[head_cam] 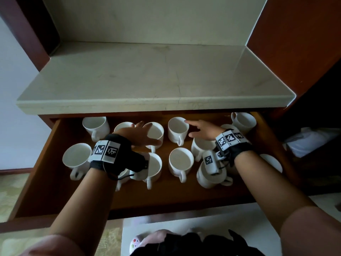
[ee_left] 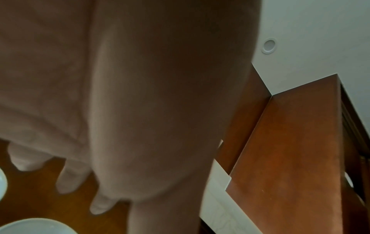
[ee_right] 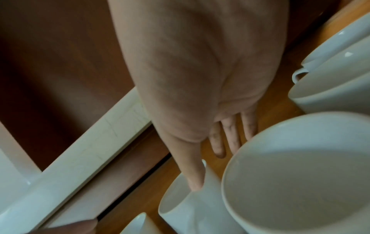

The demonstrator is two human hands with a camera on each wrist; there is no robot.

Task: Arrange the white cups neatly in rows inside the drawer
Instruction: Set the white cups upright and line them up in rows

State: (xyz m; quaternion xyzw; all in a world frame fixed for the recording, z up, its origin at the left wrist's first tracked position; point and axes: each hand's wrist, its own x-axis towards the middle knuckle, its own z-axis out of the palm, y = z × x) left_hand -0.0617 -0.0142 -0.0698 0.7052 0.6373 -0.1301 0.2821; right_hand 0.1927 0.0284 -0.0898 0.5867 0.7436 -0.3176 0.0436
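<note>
Several white cups stand in the open wooden drawer [head_cam: 184, 196] in two loose rows, most upright with handles toward me. My left hand [head_cam: 144, 134] [ee_left: 80, 186] is spread over a back-row cup [head_cam: 156, 133], thumb along its near rim, fingers straight. My right hand [head_cam: 193, 128] [ee_right: 206, 167] reaches in with straight fingers, one fingertip at the rim of another back cup [head_cam: 178, 129] [ee_right: 180, 205]. Under my right wrist, cups [head_cam: 208, 174] crowd together and lean on each other. A big cup [ee_right: 300, 174] fills the right wrist view.
A pale stone counter [head_cam: 156, 80] overhangs the drawer's back. Dark wooden cabinet sides [head_cam: 295, 43] rise on the right. A white cloth [head_cam: 310, 141] lies to the right of the drawer. The drawer's front strip of floor is bare wood.
</note>
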